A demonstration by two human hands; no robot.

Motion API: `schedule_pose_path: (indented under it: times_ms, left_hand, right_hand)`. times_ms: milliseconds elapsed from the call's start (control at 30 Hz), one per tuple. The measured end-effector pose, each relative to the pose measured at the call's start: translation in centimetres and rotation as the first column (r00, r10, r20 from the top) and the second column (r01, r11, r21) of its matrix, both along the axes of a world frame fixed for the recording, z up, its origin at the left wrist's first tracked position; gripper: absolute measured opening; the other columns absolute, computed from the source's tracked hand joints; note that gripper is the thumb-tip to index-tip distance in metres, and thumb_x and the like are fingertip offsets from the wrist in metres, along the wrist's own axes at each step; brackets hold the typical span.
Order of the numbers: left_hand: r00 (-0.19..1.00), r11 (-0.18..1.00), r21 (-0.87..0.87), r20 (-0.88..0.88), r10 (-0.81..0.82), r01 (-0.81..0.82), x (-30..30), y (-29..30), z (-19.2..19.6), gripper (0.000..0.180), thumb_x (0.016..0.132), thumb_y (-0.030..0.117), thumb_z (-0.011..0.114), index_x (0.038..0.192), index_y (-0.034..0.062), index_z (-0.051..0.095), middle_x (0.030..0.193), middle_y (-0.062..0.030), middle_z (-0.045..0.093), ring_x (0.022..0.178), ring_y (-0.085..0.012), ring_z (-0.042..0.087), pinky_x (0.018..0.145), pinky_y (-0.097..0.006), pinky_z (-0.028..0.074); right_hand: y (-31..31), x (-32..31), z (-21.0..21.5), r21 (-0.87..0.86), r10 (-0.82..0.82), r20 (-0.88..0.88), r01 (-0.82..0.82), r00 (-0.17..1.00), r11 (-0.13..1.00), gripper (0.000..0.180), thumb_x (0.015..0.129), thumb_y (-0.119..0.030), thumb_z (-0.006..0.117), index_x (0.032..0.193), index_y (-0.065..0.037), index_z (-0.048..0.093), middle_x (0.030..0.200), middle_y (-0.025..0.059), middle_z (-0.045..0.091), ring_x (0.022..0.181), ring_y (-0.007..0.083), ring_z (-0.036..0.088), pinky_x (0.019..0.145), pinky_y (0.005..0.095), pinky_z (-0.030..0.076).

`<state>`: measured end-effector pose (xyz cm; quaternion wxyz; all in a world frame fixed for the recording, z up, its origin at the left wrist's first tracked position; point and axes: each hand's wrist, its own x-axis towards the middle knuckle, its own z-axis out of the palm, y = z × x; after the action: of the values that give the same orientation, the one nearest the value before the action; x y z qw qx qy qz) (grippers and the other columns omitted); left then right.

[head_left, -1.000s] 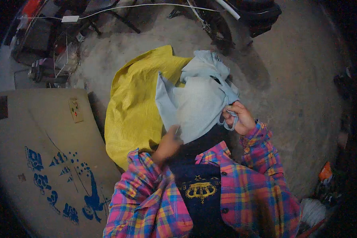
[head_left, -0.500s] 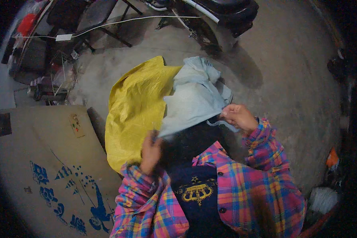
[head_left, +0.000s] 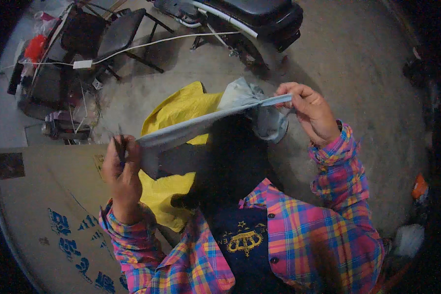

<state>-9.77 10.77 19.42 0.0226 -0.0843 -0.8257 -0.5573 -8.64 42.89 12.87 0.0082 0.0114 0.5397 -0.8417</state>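
Observation:
A strip of light blue cloth (head_left: 201, 120) is drawn taut and raised between my two hands, slanting up toward the right. My left hand (head_left: 125, 169) is closed on its left end and also holds a small dark tool (head_left: 120, 149) with two thin points, like thread snips. At the other end my right hand (head_left: 306, 110) pinches the cloth's edge between thumb and fingers. More of the same cloth hangs bunched below the right hand. Beneath lies a yellow woven-plastic sheet or sack (head_left: 179, 110), partly covered by the cloth and my dark-clothed lap.
To the left stands a tan panel (head_left: 29, 186) with blue painted patterns. Black folding chairs (head_left: 120, 36) and a white cable with a small white box (head_left: 82, 64) are at the far left. A parked motorbike or scooter (head_left: 250, 19) stands ahead on the concrete floor.
Both hands have risen and spread apart, the left going left and the right moving farther away. The cloth, earlier draped over my lap, is now stretched between them.

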Motion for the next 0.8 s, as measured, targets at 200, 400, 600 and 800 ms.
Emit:
schedule_pose_path:
  times_ms: [200, 400, 600, 800]
  left_hand:
    - [0.983, 0.988, 0.100, -0.129, 0.133, -0.120, -0.7, -2.0, 2.7, 0.011, 0.083, 0.014, 0.045, 0.082, 0.0039, 0.049, 0.078, 0.0003, 0.046, 0.063, -0.0044, 0.038, 0.054, -0.017, 0.031]
    - [0.963, 0.951, -0.190, 0.065, 0.260, -0.244, -1.0, -3.5, -0.1, 0.009, 0.081, 0.006, 0.045, 0.079, -0.0010, 0.049, 0.071, -0.0001, 0.048, 0.063, -0.0077, 0.041, 0.058, -0.020, 0.035]
    - [0.994, 0.999, 0.025, -0.104, -0.019, 0.022, 1.0, 6.9, -5.2, 0.028, 0.072, 0.002, 0.053, 0.100, 0.0015, 0.049, 0.084, -0.0102, 0.053, 0.076, -0.0176, 0.053, 0.063, -0.026, 0.041]
    - [0.985, 0.993, 0.066, -0.152, -0.083, 0.094, 0.7, 11.3, -7.2, 0.015, 0.074, 0.008, 0.053, 0.086, 0.0006, 0.047, 0.074, -0.0137, 0.050, 0.063, -0.0260, 0.049, 0.055, -0.030, 0.038]
  right_hand:
    - [-2.6, -1.3, 3.5, -0.325, 0.159, -0.200, -0.218, 0.967, 0.920, 0.019, 0.080, -0.021, 0.050, 0.081, -0.002, 0.050, 0.079, 0.0115, 0.055, 0.075, 0.0191, 0.053, 0.072, 0.0296, 0.042]
    - [-5.0, -1.8, 3.9, -0.285, 0.159, 0.036, -0.142, 0.987, 0.948, 0.017, 0.081, -0.017, 0.049, 0.082, 0.000, 0.049, 0.076, 0.0086, 0.055, 0.070, 0.0162, 0.055, 0.067, 0.0278, 0.044]
    - [-7.8, -2.3, 3.3, -0.296, 0.144, 0.105, -0.107, 0.984, 0.949, 0.014, 0.081, -0.013, 0.048, 0.082, 0.001, 0.050, 0.075, 0.0086, 0.056, 0.066, 0.0151, 0.055, 0.062, 0.0271, 0.046]
    - [-7.5, -1.6, 3.9, -0.251, 0.050, 0.173, -0.005, 0.984, 0.968, 0.014, 0.083, -0.016, 0.045, 0.084, -0.002, 0.048, 0.079, 0.0102, 0.054, 0.069, 0.0152, 0.055, 0.065, 0.0275, 0.047]
